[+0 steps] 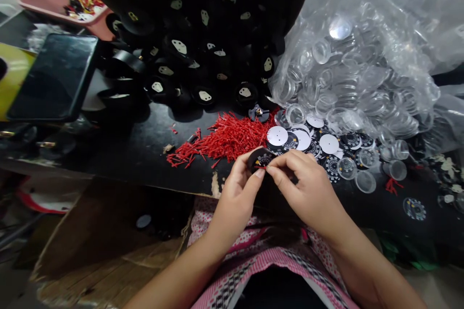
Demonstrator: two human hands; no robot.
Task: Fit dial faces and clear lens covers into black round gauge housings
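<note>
My left hand (237, 186) is closed round a small round black gauge (261, 158), its marked dial facing up toward me. A thin red pointer (260, 168) lies across the lower part of the dial. My right hand (302, 181) pinches at the pointer's right end, thumb and forefinger together at the gauge's edge. Just beyond my hands is a heap of red pointers (232, 135). Right of the heap lie loose black dials (331, 166) with printed marks, some turned to their white backs (329, 144).
Clear round covers (348, 91) spill from a plastic bag (395, 24) at right. Black gauge bodies (205, 95) pile up at the back. A phone (54, 77) leans at left, near a pink bin (50, 2) of small parts. Below the table edge sits an open cardboard box (101, 241).
</note>
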